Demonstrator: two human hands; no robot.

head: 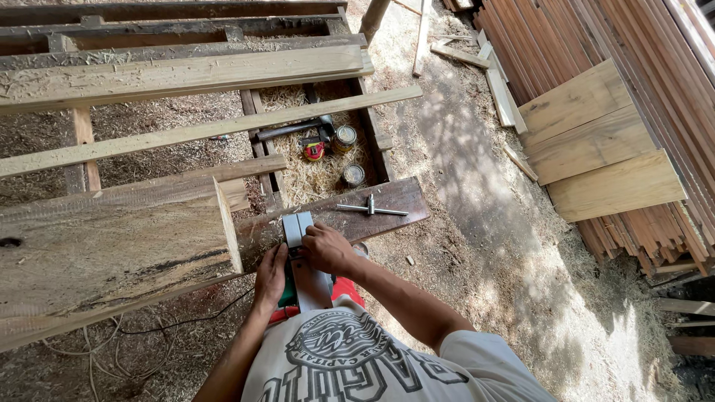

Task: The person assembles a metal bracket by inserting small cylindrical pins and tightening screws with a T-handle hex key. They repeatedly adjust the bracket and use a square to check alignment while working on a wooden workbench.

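Head view looked straight down over the person's chest at both hands, which met on a power tool [302, 257] with a grey front plate, a green body and a red part below. Left hand [269, 277] lay along the tool's left side, fingers curled around the green body in a closed grip. Right hand [325, 248] was folded over the top of the tool just behind the grey plate, fingers bent and pressed together; what the fingertips pinched could not be made out. Both hands sat close together, almost touching, with the tool between them. It rested at the near edge of a dark plank [350, 217], just right of the cut end of a thick pale board [112, 253]. A metal T-shaped wrench [371, 209] lay on the dark plank beyond the right hand, apart from it. Further off, in a bay filled with wood shavings [316, 179], stood two round tins [344, 138], a small red thing and a dark hammer-like tool, too small to tell exactly. Long pale planks [186, 74] crossed the frame above them, and stacked boards [596, 141] lay at the right. Most of the power tool was covered by the hands and cut off by the shirt [350, 357], so its lower part and kind stayed unclear. A thin cable [186, 321] trailed over the sawdust at the left.
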